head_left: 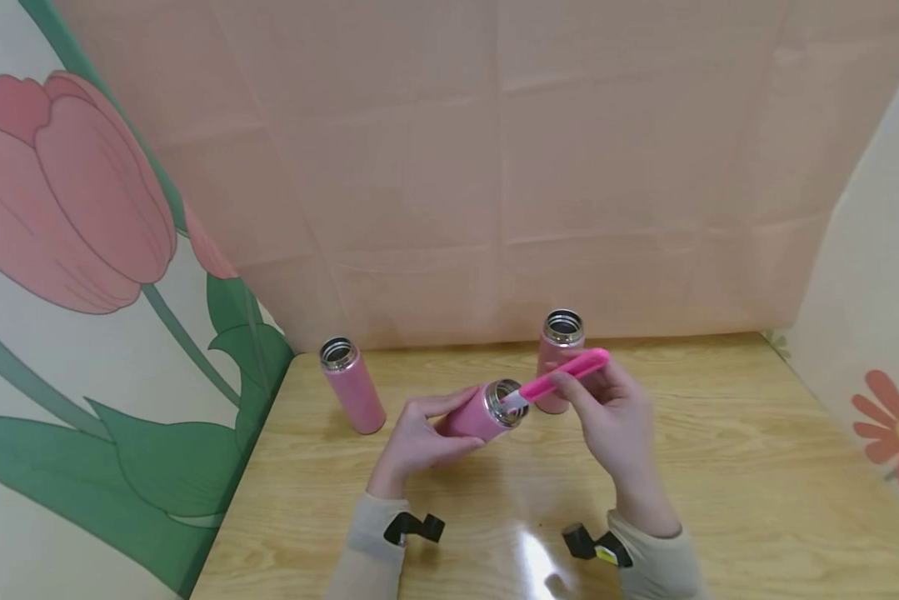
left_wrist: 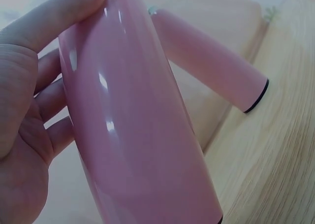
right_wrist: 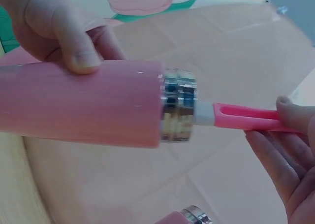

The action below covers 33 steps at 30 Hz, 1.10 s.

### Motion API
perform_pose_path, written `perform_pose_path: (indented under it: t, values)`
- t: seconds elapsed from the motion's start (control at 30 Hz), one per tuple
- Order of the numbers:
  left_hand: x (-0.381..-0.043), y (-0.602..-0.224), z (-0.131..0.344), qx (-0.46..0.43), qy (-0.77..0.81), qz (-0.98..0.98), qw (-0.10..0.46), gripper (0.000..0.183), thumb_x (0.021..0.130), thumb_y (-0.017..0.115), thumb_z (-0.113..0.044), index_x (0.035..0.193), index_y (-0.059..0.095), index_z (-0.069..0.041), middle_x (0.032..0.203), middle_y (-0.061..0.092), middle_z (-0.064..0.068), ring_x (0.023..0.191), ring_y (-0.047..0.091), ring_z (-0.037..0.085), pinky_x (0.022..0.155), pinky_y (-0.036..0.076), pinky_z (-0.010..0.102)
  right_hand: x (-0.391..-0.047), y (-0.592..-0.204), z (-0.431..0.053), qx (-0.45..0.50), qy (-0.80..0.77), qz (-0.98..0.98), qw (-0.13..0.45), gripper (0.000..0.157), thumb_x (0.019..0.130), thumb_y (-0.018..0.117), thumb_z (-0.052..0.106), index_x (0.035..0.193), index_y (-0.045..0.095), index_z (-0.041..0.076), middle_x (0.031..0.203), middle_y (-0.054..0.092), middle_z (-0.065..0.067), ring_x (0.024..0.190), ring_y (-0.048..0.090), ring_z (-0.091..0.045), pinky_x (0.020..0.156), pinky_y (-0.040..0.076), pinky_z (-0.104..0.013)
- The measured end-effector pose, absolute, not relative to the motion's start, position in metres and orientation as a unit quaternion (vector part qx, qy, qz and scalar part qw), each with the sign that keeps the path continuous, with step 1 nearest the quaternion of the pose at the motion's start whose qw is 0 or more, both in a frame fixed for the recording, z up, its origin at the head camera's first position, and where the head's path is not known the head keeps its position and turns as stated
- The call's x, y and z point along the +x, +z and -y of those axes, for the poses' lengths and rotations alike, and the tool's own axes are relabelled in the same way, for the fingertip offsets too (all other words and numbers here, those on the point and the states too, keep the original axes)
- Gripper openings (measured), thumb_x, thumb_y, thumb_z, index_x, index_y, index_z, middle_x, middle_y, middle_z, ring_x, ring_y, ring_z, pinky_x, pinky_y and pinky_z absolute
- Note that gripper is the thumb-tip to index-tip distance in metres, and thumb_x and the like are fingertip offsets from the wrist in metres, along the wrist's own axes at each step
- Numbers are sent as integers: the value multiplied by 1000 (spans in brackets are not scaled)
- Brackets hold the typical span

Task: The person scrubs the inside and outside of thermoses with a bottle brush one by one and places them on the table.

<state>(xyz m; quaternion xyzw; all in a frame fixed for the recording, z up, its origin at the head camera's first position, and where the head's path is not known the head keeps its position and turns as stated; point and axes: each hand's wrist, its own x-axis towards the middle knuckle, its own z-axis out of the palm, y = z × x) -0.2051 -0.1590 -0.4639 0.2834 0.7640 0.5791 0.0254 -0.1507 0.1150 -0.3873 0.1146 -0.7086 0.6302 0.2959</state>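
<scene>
My left hand (head_left: pixel 422 437) grips a pink vacuum flask (head_left: pixel 473 419) around its body, tilted with its open steel mouth toward the right. In the left wrist view the thumb lies along the glossy pink flask (left_wrist: pixel 123 111). My right hand (head_left: pixel 616 410) pinches the bright pink handle of a bottle brush (head_left: pixel 565 375) between thumb and fingers. From the right wrist view, the brush's white neck enters the flask's threaded steel neck (right_wrist: pixel 179 106). The brush head is hidden inside the flask.
One pink flask (head_left: pixel 355 392) stands lidless at the left of the wooden table (head_left: pixel 749 467). Another flask (head_left: pixel 550 354) stands behind my right hand, partly covered by it. A beige cloth (head_left: pixel 494 167) hangs along the table's back edge. Flower-patterned walls rise on both sides.
</scene>
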Motion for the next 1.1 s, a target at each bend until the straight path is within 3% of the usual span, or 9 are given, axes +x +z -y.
perform_pose_path:
  t: [0.1,0.2,0.47,0.8,1.1]
  values:
    - [-205,-464,160,281,578,-765,31,68,85,95,-25,146,66,-35,146,65,-13,137,60,18,116,45,56,-148,-382,-120,104,682,664,290,23,97,72,-9,120,69,-10,106,80,-14,82,76,-15,73,62,-22]
    - [-206,-464,160,285,576,-766,30,69,84,95,-24,146,67,-34,146,65,-12,137,60,19,114,47,53,-146,-379,-127,97,725,616,292,25,99,69,-10,124,65,-13,108,79,-17,93,79,-19,80,63,-34]
    - [-206,-464,159,313,567,-761,36,70,85,95,-23,148,66,-29,146,65,-9,134,63,19,112,50,49,-138,-371,-136,114,732,590,320,22,101,65,-9,122,63,-16,105,79,-14,93,79,-22,81,63,-34]
    - [-206,-464,161,320,563,-761,43,70,84,95,-21,148,66,-28,146,65,-9,136,61,19,116,45,53,-134,-367,-139,146,772,510,351,22,99,61,-19,119,58,-26,101,78,-25,89,80,-27,78,64,-35]
    - [-205,-463,161,330,567,-754,38,70,83,96,-15,146,67,-24,146,66,-7,136,61,18,116,46,47,-128,-363,-141,150,747,519,388,19,99,62,-16,116,59,-24,102,77,-24,91,79,-27,79,64,-32]
